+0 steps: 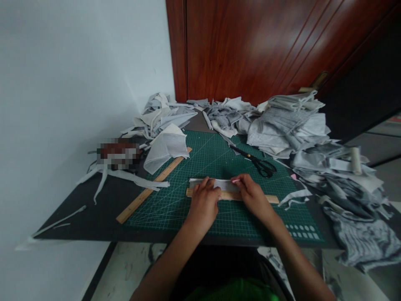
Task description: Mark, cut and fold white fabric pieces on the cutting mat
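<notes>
A strip of light grey fabric [225,184] lies on the green cutting mat [175,217], with a short wooden ruler [230,195] along its near edge. My left hand [203,205] presses down on the fabric and ruler, its bent fingers spread across both. At the fabric's far edge, my right hand [250,194] pinches a small pink piece [235,180] that looks like tailor's chalk. The hand partly hides it and also covers some of the ruler. Black-handled scissors [265,166] lie beyond my right hand.
A longer wooden ruler [153,188] slants across the mat's left side, partly under a pale cloth piece [167,148]. Grey fabric heaps [288,125] line the back and right. Loose strips [138,179] lie left. A white wall [78,83] bounds the left, a wooden door [238,46] the back.
</notes>
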`<state>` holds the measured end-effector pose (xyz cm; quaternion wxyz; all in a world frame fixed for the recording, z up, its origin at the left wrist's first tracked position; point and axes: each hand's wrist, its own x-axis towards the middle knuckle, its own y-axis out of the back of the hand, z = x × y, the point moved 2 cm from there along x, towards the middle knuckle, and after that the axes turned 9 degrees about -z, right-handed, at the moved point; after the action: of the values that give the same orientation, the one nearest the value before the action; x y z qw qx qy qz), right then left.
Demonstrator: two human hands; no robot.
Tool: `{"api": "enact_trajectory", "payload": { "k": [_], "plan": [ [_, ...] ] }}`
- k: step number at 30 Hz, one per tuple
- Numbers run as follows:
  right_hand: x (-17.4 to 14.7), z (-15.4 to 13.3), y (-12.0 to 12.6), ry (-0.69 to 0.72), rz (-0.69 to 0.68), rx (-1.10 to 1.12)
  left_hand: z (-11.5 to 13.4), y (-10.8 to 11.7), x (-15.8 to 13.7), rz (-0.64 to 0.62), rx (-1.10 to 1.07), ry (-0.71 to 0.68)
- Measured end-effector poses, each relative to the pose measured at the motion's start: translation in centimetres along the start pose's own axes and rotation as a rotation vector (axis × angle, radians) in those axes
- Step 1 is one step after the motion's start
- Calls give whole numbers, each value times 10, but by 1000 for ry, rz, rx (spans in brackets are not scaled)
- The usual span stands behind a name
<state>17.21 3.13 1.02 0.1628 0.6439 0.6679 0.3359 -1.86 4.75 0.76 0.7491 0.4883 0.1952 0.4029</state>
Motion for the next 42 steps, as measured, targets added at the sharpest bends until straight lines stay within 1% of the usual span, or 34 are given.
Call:
{"api": "enact_trajectory", "payload": {
  "k": [5, 10, 15, 18, 21, 25, 27, 30, 31, 33, 34, 36, 39, 41, 42],
  "plan": [
    [-9, 10, -1, 23, 59, -40, 0, -1, 1, -3, -3, 8],
    [-13, 8, -8, 45, 65, -125, 2, -1, -2, 36, -13, 7],
    [-18, 7, -19, 80, 50, -242, 10, 2, -8, 78, 34, 16],
    [-22, 6, -26, 113, 26, -298, 14, 4, -9, 73, 61, 38],
    [-27, 2, -28, 160, 32, -299, 14, 5, -7, 37, 70, 38],
    [-35, -11, -28, 202, 94, -265, 10, 6, -5, 5, 61, 28],
    [-40, -18, -33, 220, 78, -262, 10, 6, -5, 5, 63, 26],
    [-49, -26, -42, 224, 67, -212, 15, 5, -8, 14, 105, 38],
    [-53, -27, -44, 211, 97, -174, 17, 4, -9, 23, 129, 44],
    [-63, -30, -47, 168, 207, -83, 24, 1, -12, 48, 175, 58],
    [-70, -33, -48, 146, 264, -39, 28, -1, -13, 59, 189, 60],
    [-86, -40, -51, 127, 338, 32, 34, -6, -13, 75, 196, 64],
    [-114, -50, -63, 133, 349, 175, 39, -13, -11, 54, 194, 83],
    [-133, -50, -79, 157, 320, 260, 39, -13, -11, 40, 182, 91],
    [-142, -48, -89, 187, 307, 277, 38, -10, -11, 35, 167, 71]
  ]
}}
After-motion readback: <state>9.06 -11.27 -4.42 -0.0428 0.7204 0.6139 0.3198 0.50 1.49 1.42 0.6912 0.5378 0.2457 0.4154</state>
